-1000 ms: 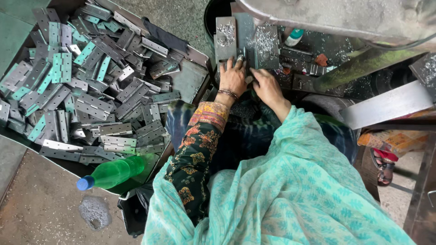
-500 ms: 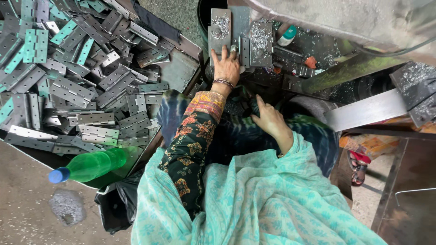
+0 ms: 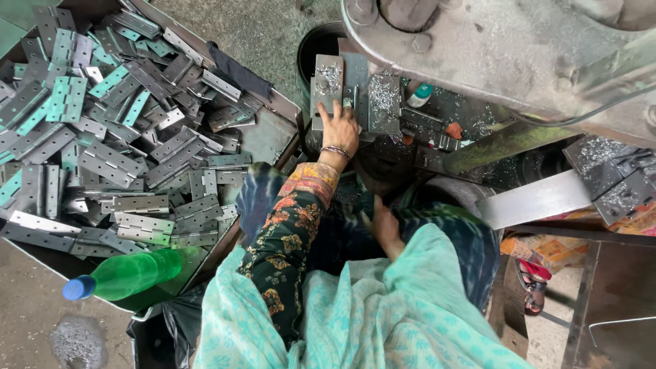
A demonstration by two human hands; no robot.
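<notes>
My left hand (image 3: 339,130), in a floral sleeve with a bangle at the wrist, reaches forward onto the press bed (image 3: 410,126). Its fingers lie over a grey metal hinge piece (image 3: 328,82) set between steel plates that are strewn with bright shavings, and they hold it down. My right hand (image 3: 384,229) has come back to my lap. It rests on dark blue cloth at the edge of my teal shawl, with its fingers loosely apart and nothing in them.
A big tray (image 3: 270,133) heaped with grey and teal hinges (image 3: 116,143) fills the left. A green plastic bottle (image 3: 130,273) with a blue cap lies at its near corner. The heavy machine body (image 3: 506,48) overhangs the top right. A black bucket (image 3: 314,48) stands behind the bed.
Both hands were on the plates a second ago. My right hand has since drawn back down to my lap, while my left hand has stayed on the hinge piece.
</notes>
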